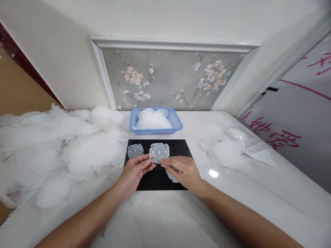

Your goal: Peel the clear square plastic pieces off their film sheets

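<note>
Over a black mat point(178, 146) on the white table, both hands hold one translucent plastic piece point(159, 152) with rounded corners. My left hand point(136, 170) pinches its lower left edge. My right hand point(181, 170) grips its lower right edge, and another clear piece point(171, 176) shows under that hand's fingers. A second similar plastic piece point(135, 151) lies flat on the mat's far left corner.
A blue basket point(178, 123) heaped with white translucent pieces stands just behind the mat. A big pile of white pieces point(59, 151) covers the table's left side. To the right lie a smaller white heap point(227, 155) and a clear plastic bag point(252, 144).
</note>
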The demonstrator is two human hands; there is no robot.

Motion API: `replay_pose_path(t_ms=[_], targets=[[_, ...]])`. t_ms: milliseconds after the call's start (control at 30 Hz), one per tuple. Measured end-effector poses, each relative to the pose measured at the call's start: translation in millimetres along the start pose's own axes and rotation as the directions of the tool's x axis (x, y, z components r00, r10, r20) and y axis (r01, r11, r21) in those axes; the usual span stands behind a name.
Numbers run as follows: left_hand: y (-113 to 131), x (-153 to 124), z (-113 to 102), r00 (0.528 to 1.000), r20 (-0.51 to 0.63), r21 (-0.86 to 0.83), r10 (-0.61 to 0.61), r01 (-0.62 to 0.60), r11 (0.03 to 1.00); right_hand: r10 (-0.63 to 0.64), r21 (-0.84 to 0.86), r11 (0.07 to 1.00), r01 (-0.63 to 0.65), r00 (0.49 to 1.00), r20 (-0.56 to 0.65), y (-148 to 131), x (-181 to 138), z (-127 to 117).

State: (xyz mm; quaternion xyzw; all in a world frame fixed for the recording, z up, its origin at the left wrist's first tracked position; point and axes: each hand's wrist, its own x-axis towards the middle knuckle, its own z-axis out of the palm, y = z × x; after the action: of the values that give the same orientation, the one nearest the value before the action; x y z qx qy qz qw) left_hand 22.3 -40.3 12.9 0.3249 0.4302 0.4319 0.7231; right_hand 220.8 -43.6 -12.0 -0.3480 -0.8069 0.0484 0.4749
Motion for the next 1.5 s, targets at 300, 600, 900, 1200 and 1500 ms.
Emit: replay_pose_path(t_ms=[300,600,900,1200,1500], targets=[[-3,1,-1,0.997,-0.042,0.08,0.063,-0.06,0.995,-0.078,-0.111,0.99,0.089,0.992,0.102,1,-3,1],[1,1,3,0.983,-0.113,0.323,0.145,-0.102,0.941,-0.042,-0.096,0.994,0.05,0.996,0.078,-4,-1,0],[4,-2,1,0.984,-0.068,0.434,0.162,-0.117,0.893,0.009,-0.062,0.998,-0.007,1.0,0.029,-7,1,-3],[10,-12,8,0.994,0.064,0.309,0.091,-0.107,0.945,0.014,0.026,1.0,-0.016,0.998,0.066,-5,-3,-3],[17,5,-19,0.913,0.111,0.677,0.393,-0.359,0.643,0.19,-0.161,0.971,-0.175,0.978,0.083,7,7,-27]])
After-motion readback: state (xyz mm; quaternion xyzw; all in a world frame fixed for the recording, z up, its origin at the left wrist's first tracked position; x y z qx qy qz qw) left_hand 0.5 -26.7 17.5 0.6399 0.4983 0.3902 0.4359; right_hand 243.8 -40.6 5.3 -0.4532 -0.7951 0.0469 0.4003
